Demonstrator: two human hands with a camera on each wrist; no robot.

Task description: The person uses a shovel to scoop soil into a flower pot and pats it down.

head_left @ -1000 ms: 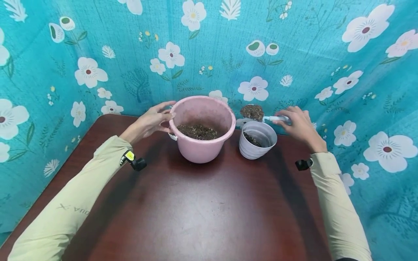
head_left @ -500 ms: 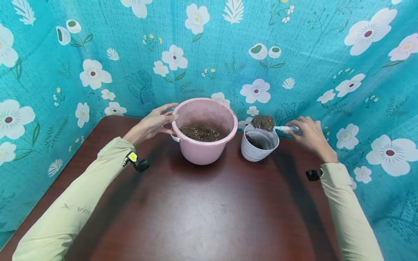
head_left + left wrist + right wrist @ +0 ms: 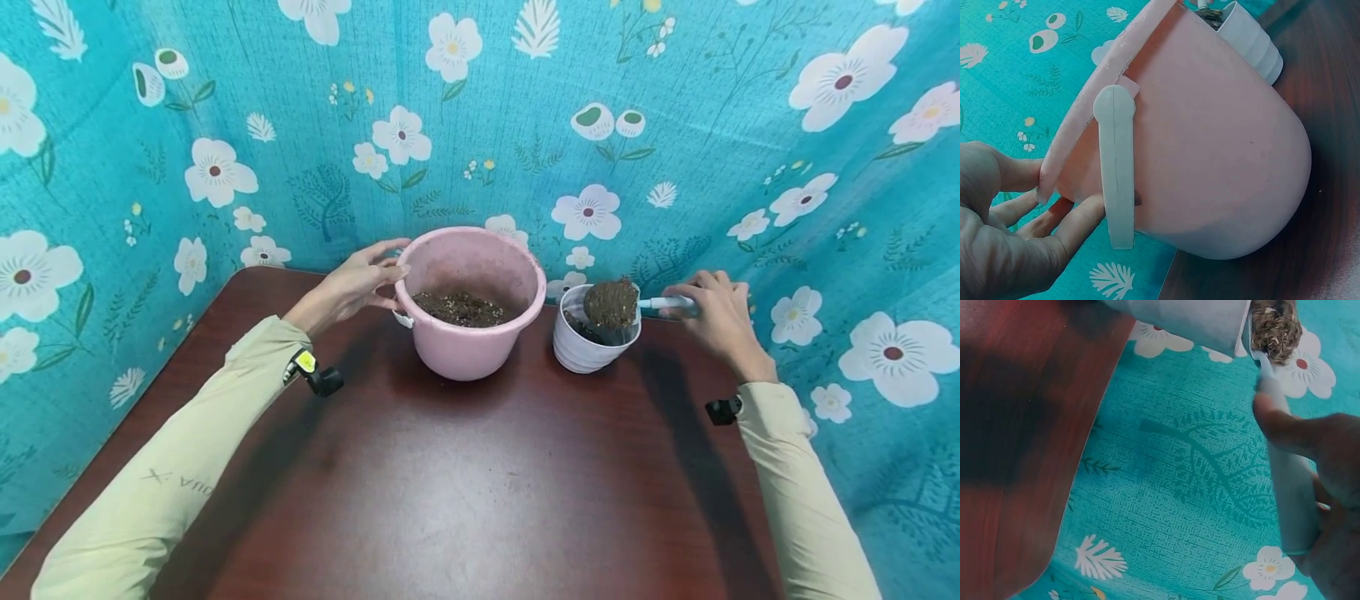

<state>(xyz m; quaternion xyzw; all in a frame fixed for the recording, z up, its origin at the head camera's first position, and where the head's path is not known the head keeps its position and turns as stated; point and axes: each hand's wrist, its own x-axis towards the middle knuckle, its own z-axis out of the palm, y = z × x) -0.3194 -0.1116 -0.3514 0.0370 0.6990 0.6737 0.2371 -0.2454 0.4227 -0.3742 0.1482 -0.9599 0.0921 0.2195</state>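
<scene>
A pink bucket (image 3: 461,354) holding dark soil (image 3: 465,308) stands toward the back of the table. My left hand (image 3: 348,287) grips its left rim, thumb on the rim and fingers behind, near the white handle (image 3: 1116,169). My right hand (image 3: 716,321) holds a hand trowel by its pale handle (image 3: 1291,481). The trowel's blade, heaped with soil (image 3: 611,304), is tilted over the mouth of a small white pot (image 3: 588,354) to the right of the bucket. Some dark soil shows inside the pot; the blade is mostly hidden under its load.
The dark reddish-brown table (image 3: 450,483) ends just behind the bucket and pot. A turquoise flowered curtain (image 3: 480,108) hangs close behind and along both sides. A small black camera sits on each wrist.
My right hand has moved right and slightly down, bringing the loaded trowel from behind the pot to over its mouth, where it is now tipping. The left hand keeps its grip on the bucket.
</scene>
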